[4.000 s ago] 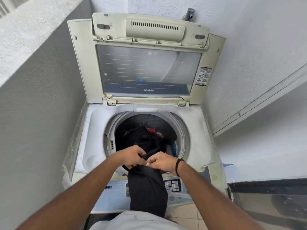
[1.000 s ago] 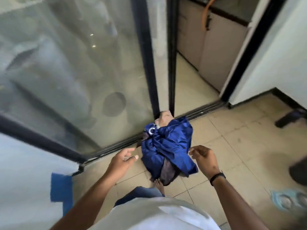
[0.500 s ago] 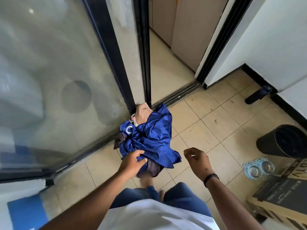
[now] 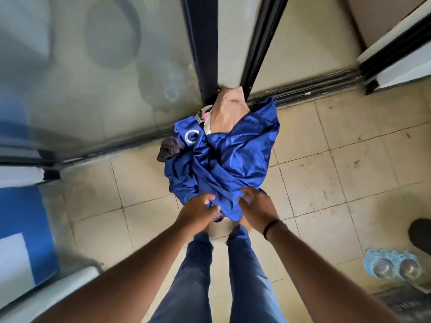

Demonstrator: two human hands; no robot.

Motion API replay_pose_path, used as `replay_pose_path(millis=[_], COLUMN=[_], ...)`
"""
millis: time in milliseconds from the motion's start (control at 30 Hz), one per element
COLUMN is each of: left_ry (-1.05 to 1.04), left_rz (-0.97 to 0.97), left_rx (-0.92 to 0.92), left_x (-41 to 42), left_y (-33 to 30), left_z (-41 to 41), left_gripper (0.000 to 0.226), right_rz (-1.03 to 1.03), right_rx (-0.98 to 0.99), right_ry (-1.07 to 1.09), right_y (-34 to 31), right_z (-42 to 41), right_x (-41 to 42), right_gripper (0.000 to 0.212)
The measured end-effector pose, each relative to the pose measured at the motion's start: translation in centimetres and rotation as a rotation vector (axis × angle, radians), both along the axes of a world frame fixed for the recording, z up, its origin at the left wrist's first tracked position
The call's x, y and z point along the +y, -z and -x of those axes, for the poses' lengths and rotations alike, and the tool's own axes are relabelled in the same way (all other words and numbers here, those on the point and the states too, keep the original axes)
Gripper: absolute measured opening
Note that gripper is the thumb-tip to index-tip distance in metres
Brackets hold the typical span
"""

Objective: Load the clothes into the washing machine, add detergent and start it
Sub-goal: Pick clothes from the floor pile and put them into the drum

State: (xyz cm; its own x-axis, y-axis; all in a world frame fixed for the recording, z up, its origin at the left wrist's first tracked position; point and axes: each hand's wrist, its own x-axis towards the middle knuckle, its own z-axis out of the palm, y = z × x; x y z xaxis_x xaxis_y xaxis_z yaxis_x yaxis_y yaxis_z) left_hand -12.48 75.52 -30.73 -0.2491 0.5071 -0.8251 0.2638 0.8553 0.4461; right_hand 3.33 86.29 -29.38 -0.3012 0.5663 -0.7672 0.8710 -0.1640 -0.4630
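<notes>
A pile of clothes lies on the tiled floor against the sliding door track. On top is a shiny blue garment (image 4: 224, 164) with a white ring print. A tan piece (image 4: 227, 110) and a dark brown piece (image 4: 169, 149) stick out from under it. My left hand (image 4: 198, 210) pinches the near edge of the blue garment. My right hand (image 4: 255, 208) presses on the same edge with fingers curled into the cloth. The washing machine shows only as a white and blue corner (image 4: 21, 231) at the lower left.
A glass sliding door (image 4: 93, 66) with a dark frame (image 4: 200, 47) stands behind the pile. A blue double pet bowl (image 4: 394, 266) sits on the floor at the right, with a dark round object (image 4: 421, 236) beside it. My legs in blue trousers stand just below the pile.
I have turned from the washing machine to the floor pile. Both hands came down onto the near edge of the blue garment; the right hand was in the air half a second ago.
</notes>
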Motion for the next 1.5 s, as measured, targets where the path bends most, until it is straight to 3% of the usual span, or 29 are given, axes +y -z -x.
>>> replay_pose_path(millis=[100, 233, 300, 433, 467, 533, 633, 733, 800, 900, 1000, 1100, 1167, 1200, 1267, 1367, 1433, 1500], left_ry=[-0.116, -0.200, -0.276, -0.415, -0.417, -0.460, -0.522, -0.465, -0.339, -0.232, -0.272, -0.200, -0.139, -0.086, 0.054, 0.144, 0.133, 0.063], left_rz=[-0.027, -0.114, -0.141, -0.133, -0.125, -0.090, -0.019, 0.000, -0.017, -0.040, -0.127, -0.233, -0.307, -0.348, -0.447, -0.490, -0.492, -0.485], left_rx=[0.003, 0.085, 0.127, 0.155, 0.190, 0.243, 0.183, -0.039, -0.047, 0.129, 0.191, 0.208, 0.172, 0.141, 0.057, -0.036, 0.019, 0.092], left_x=[1.8, 3.7, 4.2, 4.5, 4.4, 4.4, 4.5, 4.9, 5.2, 5.9, 6.3, 5.5, 4.2, 3.5, 1.8, -0.4, -1.3, -1.7], left_y=[4.1, 6.9, 7.1, 6.6, 6.6, 6.8, 7.7, 8.8, 9.3, 9.3, 7.5, 4.8, 2.5, 1.2, -1.5, -3.6, -3.0, -1.6], left_z=[0.6, 2.1, 3.1, 4.7, 5.0, 5.5, 6.0, 5.4, 4.6, 3.2, 1.6, -1.1, -3.2, -4.4, -6.6, -8.5, -8.3, -7.2], left_gripper=[0.038, 0.024, 0.017, 0.011, 0.011, 0.015, 0.048, 0.040, 0.031, 0.032, 0.040, 0.042, 0.040, 0.039, 0.039, 0.034, 0.033, 0.034], right_rz=[-0.091, -0.105, -0.080, -0.019, -0.011, 0.102, 0.366, 0.633, 0.707, 0.602, 0.186, -0.149, -0.160, -0.122, -0.009, 0.071, 0.054, -0.018], right_rx=[-0.012, -0.080, -0.155, -0.148, -0.116, -0.038, 0.035, 0.145, 0.181, 0.057, -0.122, -0.075, 0.016, 0.022, -0.029, -0.125, -0.194, -0.202], right_ry=[-0.099, -0.377, -0.450, -0.455, -0.496, -0.655, -0.947, -0.828, -0.743, -0.829, -0.933, -0.550, -0.316, -0.299, -0.388, -0.559, -0.623, -0.589], right_y=[4.8, 9.3, 10.5, 9.9, 9.3, 7.6, 4.9, 2.5, 1.5, 1.4, 1.8, 1.8, 2.6, 3.5, 5.4, 8.8, 10.5, 11.1], right_z=[2.8, 6.7, 8.1, 8.7, 8.3, 7.1, 4.5, 2.5, 2.6, 3.7, 5.0, 6.6, 8.2, 9.1, 10.5, 10.9, 10.1, 9.0], right_x=[3.0, 3.9, 3.7, 2.2, 1.5, -0.1, -1.8, -1.3, -0.3, 1.5, 4.8, 8.0, 9.6, 10.0, 9.8, 7.7, 6.0, 5.0], right_gripper=[0.031, 0.059, 0.049, 0.006, 0.009, 0.027, 0.033, 0.034, 0.033, 0.034, 0.018, 0.028, 0.031, 0.040, 0.067, 0.084, 0.082, 0.065])
